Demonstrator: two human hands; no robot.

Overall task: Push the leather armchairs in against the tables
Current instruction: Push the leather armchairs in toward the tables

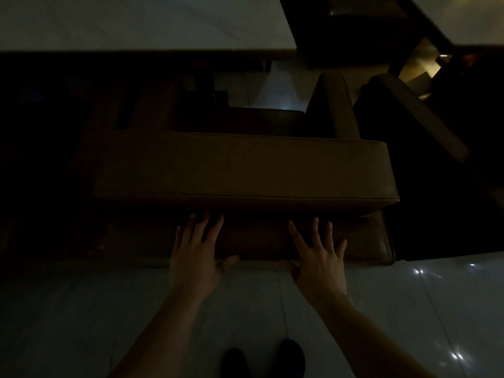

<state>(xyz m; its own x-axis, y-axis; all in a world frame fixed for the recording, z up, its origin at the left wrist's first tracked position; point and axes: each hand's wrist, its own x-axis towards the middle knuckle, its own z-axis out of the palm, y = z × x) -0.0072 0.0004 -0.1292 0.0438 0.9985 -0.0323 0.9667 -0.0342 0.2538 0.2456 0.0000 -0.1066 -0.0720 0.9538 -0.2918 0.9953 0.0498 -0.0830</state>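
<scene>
A brown leather armchair (245, 167) stands right in front of me in dim light, its wide backrest top facing the camera. My left hand (197, 252) and my right hand (317, 257) lie flat against the back of the chair below the backrest top, fingers spread, holding nothing. Beyond the chair, a pale table (141, 23) spans the upper left. The chair's right armrest (342, 105) points toward the table edge, with a strip of floor showing between the seat and the table.
A second dark armchair (409, 118) stands close on the right, next to another table (474, 17) at the top right corner. The left side is in deep shadow. Glossy pale floor tiles (436, 309) lie under me, with my dark shoes (291, 356) at the bottom edge.
</scene>
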